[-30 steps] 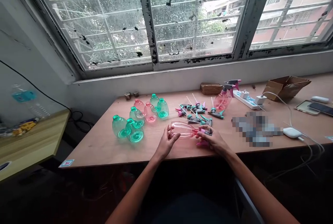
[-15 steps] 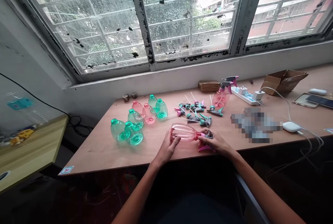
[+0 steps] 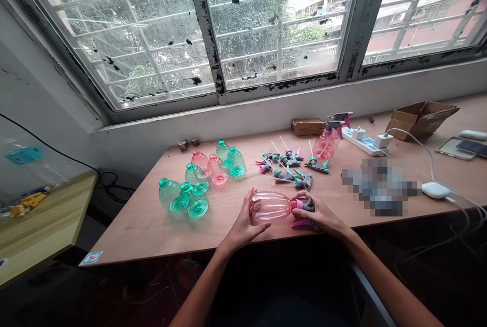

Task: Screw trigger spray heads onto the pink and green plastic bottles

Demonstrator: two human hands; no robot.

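A clear pink spray bottle [image 3: 272, 206] lies sideways between my hands over the table's front edge, its base to the left. My left hand [image 3: 247, 220] cups the base, fingers behind it and thumb stretched out below. My right hand [image 3: 317, 215] is closed around the grey-and-pink spray head [image 3: 299, 205] at the bottle's neck. The pink trigger [image 3: 303, 223] points down toward me. Beyond lies a pile of spray heads [image 3: 291, 167] with thin tubes, mostly grey and green. To the left stand several open green bottles [image 3: 198, 205] and two open pink bottles [image 3: 218, 171].
Pink bottles with spray heads fitted [image 3: 325, 143] stand at the back, near a power strip [image 3: 363, 142]. A flat brown box [image 3: 307, 126] and an open carton [image 3: 422, 119] sit along the wall. At right are a blurred patch [image 3: 376, 185], a white charger [image 3: 436, 190] and cables.
The bottle has come slightly toward me, its spray head still in my right hand. My left thumb has moved off the bottle's side. The view has shifted a little.
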